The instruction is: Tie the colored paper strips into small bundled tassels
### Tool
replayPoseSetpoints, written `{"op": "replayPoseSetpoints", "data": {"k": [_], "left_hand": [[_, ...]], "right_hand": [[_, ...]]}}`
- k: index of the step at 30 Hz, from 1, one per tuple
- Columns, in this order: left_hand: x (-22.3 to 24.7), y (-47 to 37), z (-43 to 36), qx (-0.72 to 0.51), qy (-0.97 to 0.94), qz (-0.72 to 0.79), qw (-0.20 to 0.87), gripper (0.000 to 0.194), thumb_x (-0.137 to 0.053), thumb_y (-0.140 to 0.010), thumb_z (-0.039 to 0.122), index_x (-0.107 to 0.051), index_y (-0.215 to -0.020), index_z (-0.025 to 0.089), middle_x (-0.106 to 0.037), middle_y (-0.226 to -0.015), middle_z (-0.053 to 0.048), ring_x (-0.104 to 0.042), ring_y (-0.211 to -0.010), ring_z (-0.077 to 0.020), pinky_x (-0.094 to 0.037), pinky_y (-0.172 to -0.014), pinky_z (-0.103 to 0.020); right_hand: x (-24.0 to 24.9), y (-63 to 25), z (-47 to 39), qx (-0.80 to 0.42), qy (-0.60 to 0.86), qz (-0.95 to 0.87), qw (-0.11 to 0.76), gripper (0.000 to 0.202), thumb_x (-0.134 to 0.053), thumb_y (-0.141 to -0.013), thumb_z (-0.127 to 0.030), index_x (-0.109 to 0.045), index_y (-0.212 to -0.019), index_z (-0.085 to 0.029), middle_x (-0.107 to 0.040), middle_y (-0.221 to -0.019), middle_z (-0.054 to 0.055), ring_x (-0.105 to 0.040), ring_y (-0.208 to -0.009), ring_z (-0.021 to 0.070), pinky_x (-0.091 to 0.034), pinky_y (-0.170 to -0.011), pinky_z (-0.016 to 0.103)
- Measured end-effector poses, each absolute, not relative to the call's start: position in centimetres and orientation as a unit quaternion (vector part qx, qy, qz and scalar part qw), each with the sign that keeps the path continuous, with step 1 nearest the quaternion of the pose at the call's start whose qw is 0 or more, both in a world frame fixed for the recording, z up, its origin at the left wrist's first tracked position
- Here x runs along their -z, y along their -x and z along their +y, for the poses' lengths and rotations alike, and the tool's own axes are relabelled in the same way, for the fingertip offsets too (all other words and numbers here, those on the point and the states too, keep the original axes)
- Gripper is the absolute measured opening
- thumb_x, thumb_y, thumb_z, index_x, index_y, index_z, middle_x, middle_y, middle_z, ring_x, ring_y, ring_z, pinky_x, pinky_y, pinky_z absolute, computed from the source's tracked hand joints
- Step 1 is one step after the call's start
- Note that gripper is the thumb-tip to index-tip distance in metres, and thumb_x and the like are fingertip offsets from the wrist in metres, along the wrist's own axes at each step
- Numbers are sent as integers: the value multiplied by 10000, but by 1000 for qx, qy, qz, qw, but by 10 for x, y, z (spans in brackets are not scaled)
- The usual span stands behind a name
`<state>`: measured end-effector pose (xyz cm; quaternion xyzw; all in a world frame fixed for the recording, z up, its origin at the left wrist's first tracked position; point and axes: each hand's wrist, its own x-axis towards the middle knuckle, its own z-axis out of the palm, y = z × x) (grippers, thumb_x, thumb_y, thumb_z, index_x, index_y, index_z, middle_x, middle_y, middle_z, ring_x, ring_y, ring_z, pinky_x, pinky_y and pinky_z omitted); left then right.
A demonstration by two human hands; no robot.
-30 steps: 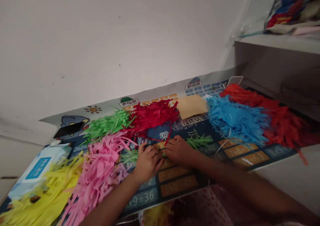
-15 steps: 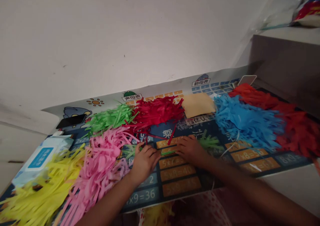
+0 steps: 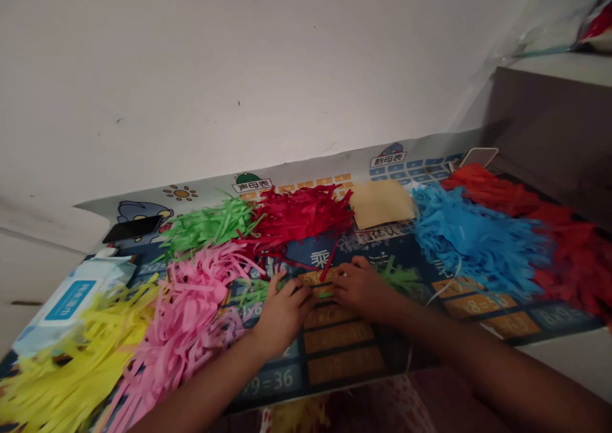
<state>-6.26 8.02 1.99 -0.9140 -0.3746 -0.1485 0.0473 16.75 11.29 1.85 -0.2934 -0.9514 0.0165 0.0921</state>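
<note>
Both hands are low over the printed desk mat point(image 3: 344, 363), on a strip of green fringed paper point(image 3: 399, 276). Its middle looks narrow, and its fringed ends spread out past each hand. My left hand point(image 3: 285, 305) has curled fingers around the left part, thumb raised. On the other side, my right hand point(image 3: 359, 286) is closed over the right part. The two hands are a short gap apart, with a bit of green showing between them. Just behind them lies a pile of dark red paper fringe point(image 3: 306, 216).
Pink point(image 3: 191, 318), yellow point(image 3: 90, 363) and bright green fringe point(image 3: 210, 229) lie to the left, beside a wipes pack point(image 3: 71, 305) and a phone point(image 3: 132, 229). Tan paper point(image 3: 382, 203), blue fringe point(image 3: 478, 238) and red fringe point(image 3: 568, 254) lie right. A white cord point(image 3: 444, 286) crosses the mat.
My hands have come slightly closer together over the green paper, narrowing the gap between them. The view has shifted a little; the piles look the same.
</note>
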Motion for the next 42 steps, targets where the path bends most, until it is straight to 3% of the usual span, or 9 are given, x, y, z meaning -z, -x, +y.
{"op": "replayPoseSetpoints", "data": {"k": [8,12,14,17,20,22,30,34,42], "left_hand": [[-15,47,90,171,920,-340,97,162,-536,-886,128,-676,-858,206,-648,-710,-1,-597,-763,-177,-278,-1041,-578],[-50,57,78,231,910,-325,114,149,-542,-891,122,-665,-951,182,-707,-806,-19,-638,-770,-168,-304,-1064,-552],[-77,66,63,252,913,-305,103,194,-514,-914,120,-640,-1051,174,-732,-894,-24,-657,-802,-154,-245,-1125,-545],[-107,75,41,254,935,-230,95,305,-406,-943,91,-592,-1181,136,-740,-1011,-71,-675,-923,-171,-227,-1157,-512],[-111,76,29,257,937,-225,76,398,-302,-947,67,-556,-1247,128,-728,-1080,-93,-663,-1025,-183,-297,-1138,-456],[-103,72,27,287,925,-239,68,369,-347,-950,84,-547,-1251,158,-735,-1065,-69,-675,-995,-161,-367,-1102,-400],[-80,36,13,469,768,-433,-52,127,-551,-906,235,-672,-868,233,-670,-716,2,-630,-698,-143,-516,-821,-352],[-80,26,6,479,741,-450,-137,211,-506,-918,246,-699,-836,226,-662,-718,-19,-609,-708,-153,-508,-708,-310],[-69,22,16,498,742,-422,-151,135,-587,-890,265,-706,-830,240,-690,-725,-4,-630,-702,-152,-516,-672,-274]], "right_hand": [[-26,-154,110,19,290,-949,122,238,-463,-930,-81,-665,-812,-126,-657,-861,71,-515,-923,215,-320,-825,411],[-54,-152,92,8,338,-927,164,188,-535,-918,-201,-677,-799,-167,-673,-837,54,-544,-879,211,-340,-787,394],[-74,-153,80,-89,366,-898,230,161,-563,-914,-273,-705,-860,-218,-696,-869,30,-561,-873,199,-357,-772,362],[-93,-153,65,-428,364,-780,276,241,-558,-900,-370,-739,-833,-226,-694,-762,-7,-572,-720,162,-380,-655,286],[-89,-147,57,-704,342,-569,251,273,-696,-731,-459,-730,-714,-189,-624,-607,-36,-480,-530,109,-337,-531,229],[-80,-140,51,-764,352,-464,279,263,-779,-610,-426,-705,-658,-178,-587,-560,-47,-424,-484,83,-314,-503,209],[-52,-118,19,-662,381,-403,504,218,-765,-647,-348,-617,-593,-198,-539,-577,-35,-458,-520,107,-371,-507,216],[-44,-120,20,-634,402,-398,528,207,-776,-657,-354,-662,-767,-221,-591,-653,-21,-504,-556,127,-405,-527,228],[-48,-117,17,-577,400,-437,562,149,-724,-700,-282,-610,-637,-209,-523,-613,-41,-472,-554,111,-396,-542,219]]}}
